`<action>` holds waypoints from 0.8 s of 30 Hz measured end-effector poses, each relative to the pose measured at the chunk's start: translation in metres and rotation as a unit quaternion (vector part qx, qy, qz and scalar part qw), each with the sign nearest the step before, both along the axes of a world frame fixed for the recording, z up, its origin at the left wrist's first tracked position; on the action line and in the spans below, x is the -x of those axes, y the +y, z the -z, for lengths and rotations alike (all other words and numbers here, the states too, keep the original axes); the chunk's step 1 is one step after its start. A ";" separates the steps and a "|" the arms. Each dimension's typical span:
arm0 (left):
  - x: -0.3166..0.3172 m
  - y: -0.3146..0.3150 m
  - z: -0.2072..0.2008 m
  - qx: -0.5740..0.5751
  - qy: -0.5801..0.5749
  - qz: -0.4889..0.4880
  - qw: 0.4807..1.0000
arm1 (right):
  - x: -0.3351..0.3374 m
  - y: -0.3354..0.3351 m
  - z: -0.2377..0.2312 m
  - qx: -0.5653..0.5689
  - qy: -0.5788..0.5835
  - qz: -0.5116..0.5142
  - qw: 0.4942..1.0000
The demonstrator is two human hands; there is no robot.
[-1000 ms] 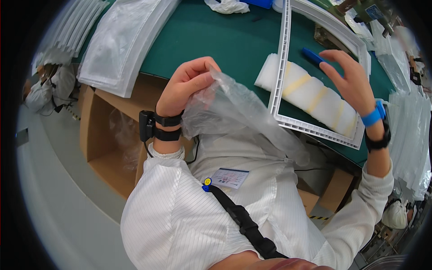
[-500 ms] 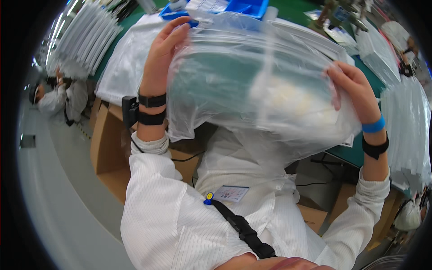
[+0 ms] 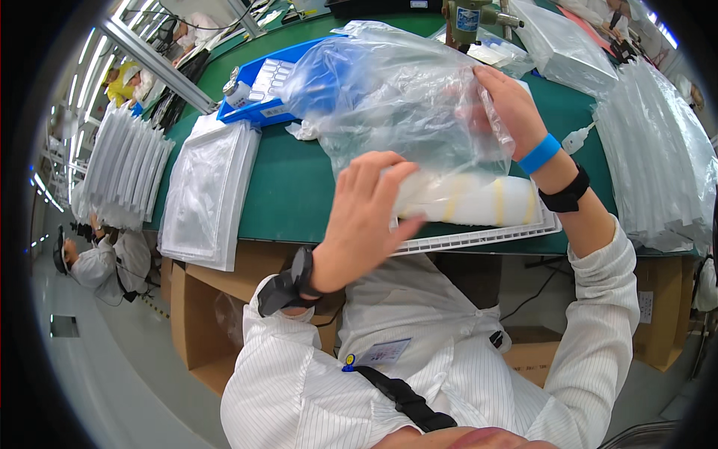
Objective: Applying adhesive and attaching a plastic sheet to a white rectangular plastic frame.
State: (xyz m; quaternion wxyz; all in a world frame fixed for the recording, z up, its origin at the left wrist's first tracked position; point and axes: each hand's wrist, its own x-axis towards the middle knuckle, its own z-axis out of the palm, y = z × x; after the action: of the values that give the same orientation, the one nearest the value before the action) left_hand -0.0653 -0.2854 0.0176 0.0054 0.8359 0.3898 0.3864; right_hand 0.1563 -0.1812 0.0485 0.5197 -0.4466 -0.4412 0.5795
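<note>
A large clear plastic bag [image 3: 404, 97] hangs crumpled over the middle of the bench. At the bag's right side my right hand [image 3: 512, 108] grips the film, part of its fingers seen through it. My left hand [image 3: 366, 213] is below the bag's left part, fingers and thumb apart, slightly blurred, with nothing visible in it. Close to its fingertips lies a white, soft-looking bundle with yellow bands [image 3: 479, 200]. The bundle rests on a white flat panel with a slotted edge [image 3: 479, 241], mostly hidden by bag and bundle.
A blue bin [image 3: 269, 112] holds a small bottle and a white sheet. Wrapped flat panels [image 3: 206, 187] lie left on the green bench [image 3: 288, 194]; more stand at far left [image 3: 123, 168] and right [image 3: 658, 150]. A green metal device [image 3: 467, 22] stands behind. Cardboard boxes [image 3: 209, 322] sit below.
The bag has moved away from my body onto the bench, uncovering the banded bundle and panel. My left hand has let go of it and come down right; my right hand has shifted left.
</note>
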 end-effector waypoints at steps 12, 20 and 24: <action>0.044 0.053 0.001 0.206 -0.230 0.073 0.948 | -0.039 0.038 0.036 0.030 -0.158 0.013 0.987; 0.039 0.080 0.009 0.208 -0.262 0.053 0.941 | 0.012 -0.039 -0.005 -0.484 -0.485 -0.043 0.727; 0.031 0.093 -0.002 0.187 -0.266 0.118 0.938 | 0.013 -0.027 0.003 -0.420 -0.495 -0.103 0.754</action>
State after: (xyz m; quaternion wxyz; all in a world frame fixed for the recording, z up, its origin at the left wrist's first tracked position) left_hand -0.0968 -0.1926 0.0196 0.3109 0.7263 0.3378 0.5117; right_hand 0.1433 -0.2086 0.0458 0.3013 -0.3600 -0.8789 0.0839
